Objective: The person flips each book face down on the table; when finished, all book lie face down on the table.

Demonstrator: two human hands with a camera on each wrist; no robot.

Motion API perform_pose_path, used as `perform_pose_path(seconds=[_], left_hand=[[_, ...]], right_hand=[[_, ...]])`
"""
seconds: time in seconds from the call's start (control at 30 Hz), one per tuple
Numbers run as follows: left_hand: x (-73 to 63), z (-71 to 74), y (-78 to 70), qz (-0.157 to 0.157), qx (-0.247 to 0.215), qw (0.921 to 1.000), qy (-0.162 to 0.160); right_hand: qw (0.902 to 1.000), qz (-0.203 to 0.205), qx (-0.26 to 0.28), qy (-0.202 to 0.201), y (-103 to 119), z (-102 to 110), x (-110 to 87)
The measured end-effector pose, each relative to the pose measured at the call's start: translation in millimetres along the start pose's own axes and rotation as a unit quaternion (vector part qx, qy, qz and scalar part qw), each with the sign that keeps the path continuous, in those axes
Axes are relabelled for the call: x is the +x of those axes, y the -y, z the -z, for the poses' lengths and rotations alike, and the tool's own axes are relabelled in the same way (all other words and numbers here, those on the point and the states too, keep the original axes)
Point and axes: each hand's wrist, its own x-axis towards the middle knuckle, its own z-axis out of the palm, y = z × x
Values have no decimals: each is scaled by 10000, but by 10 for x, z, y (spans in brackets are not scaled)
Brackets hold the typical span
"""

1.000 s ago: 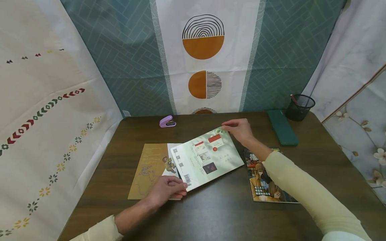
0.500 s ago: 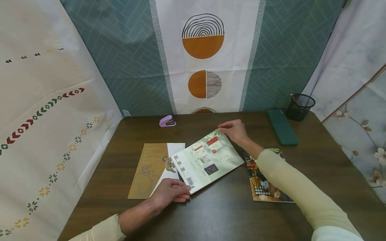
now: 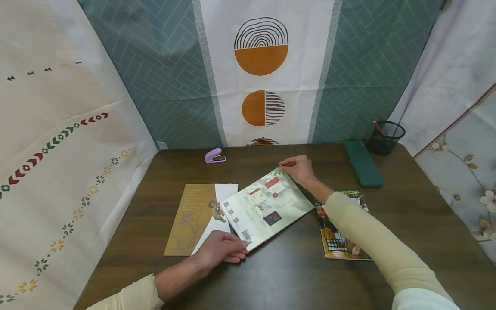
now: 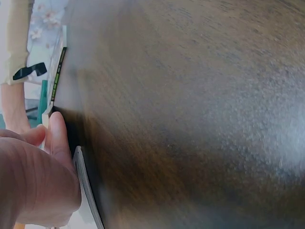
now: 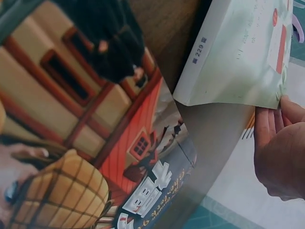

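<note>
A pale green magazine, printed with small pictures and a barcode, lies slanted between both hands in the head view. My left hand pinches its near left corner between thumb and fingers. At the far right corner my right hand pinches it the same way; the right wrist view shows the thumb on top and fingers beneath. The magazine's left end overlaps a tan and white booklet on the table. In the left wrist view the left hand is low over the wood, beside the booklet's edge.
A colourful magazine lies under the right forearm. Farther back are a dark green case, a black mesh pen cup and a purple stapler. Curtains border the brown table at the back and sides.
The near left corner of the pale green magazine has shifted right with the left hand. My right hand has moved slightly left and nearer, and its forearm uncovers more of the colourful magazine.
</note>
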Motion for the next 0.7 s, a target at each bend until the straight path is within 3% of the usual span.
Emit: perform_pose_path(seconds=[0.27, 0.53, 0.7], left_hand=[[-2, -10, -18, 144, 162, 9996, 162], [15, 5, -7, 268, 397, 9982, 356], [26, 26, -29, 347, 614, 9961, 526]], right_hand=[[9997, -108, -208, -29, -61, -61, 11], [9993, -318, -95, 159, -70, -81, -28], [9993, -234, -34, 284, -75, -71, -53]])
